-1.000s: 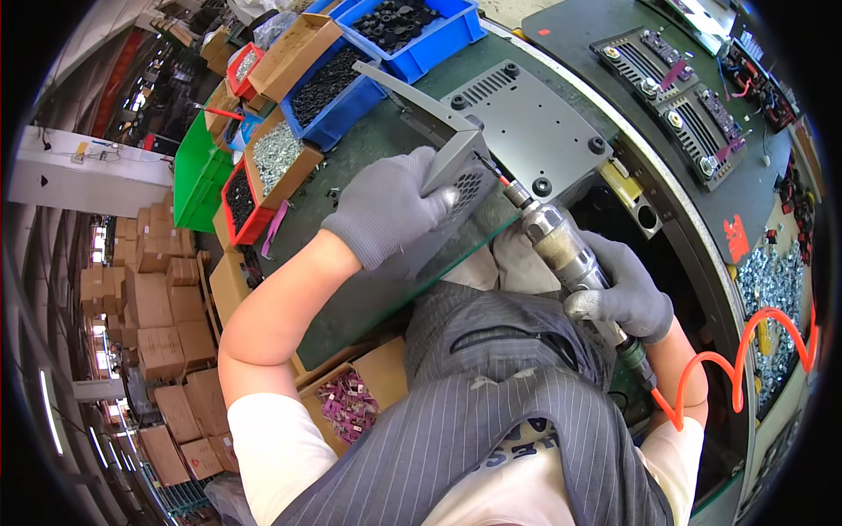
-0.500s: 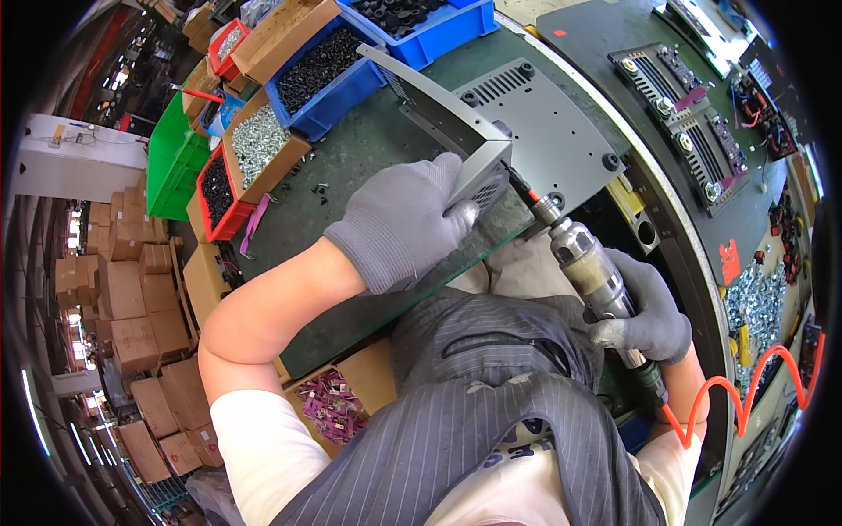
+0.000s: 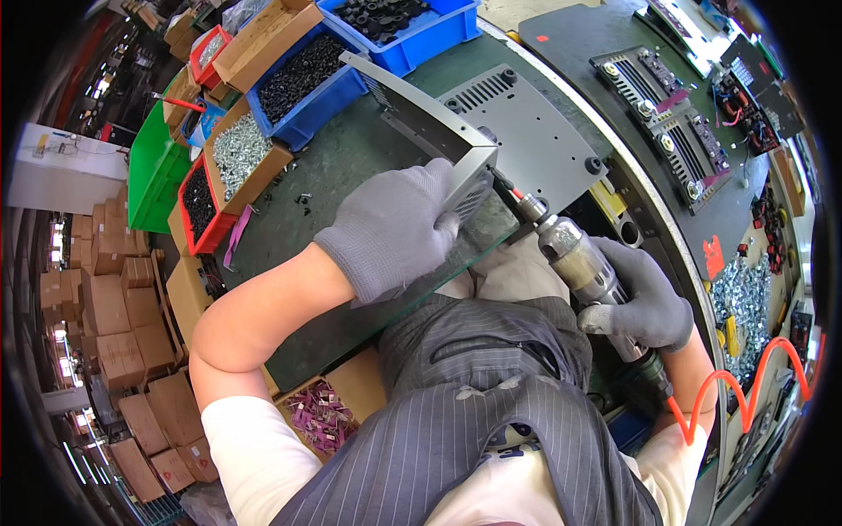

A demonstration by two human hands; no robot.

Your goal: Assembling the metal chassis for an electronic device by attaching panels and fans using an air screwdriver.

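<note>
On green bench: grey vented metal chassis; left hand steadies corner, right hand fingers grip silver screwdriver.

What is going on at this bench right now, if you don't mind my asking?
A person in grey gloves is working on a grey metal chassis at the near edge of a green bench. The left hand steadies its near corner, while the right hand holds a pneumatic screwdriver with the bit against the chassis side. Bins of screws stand behind.

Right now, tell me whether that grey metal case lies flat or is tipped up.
Tipped up. The grey metal case stands on one edge on the green mat; the left hand steadies its corner, where the pneumatic screwdriver meets its side.
</note>
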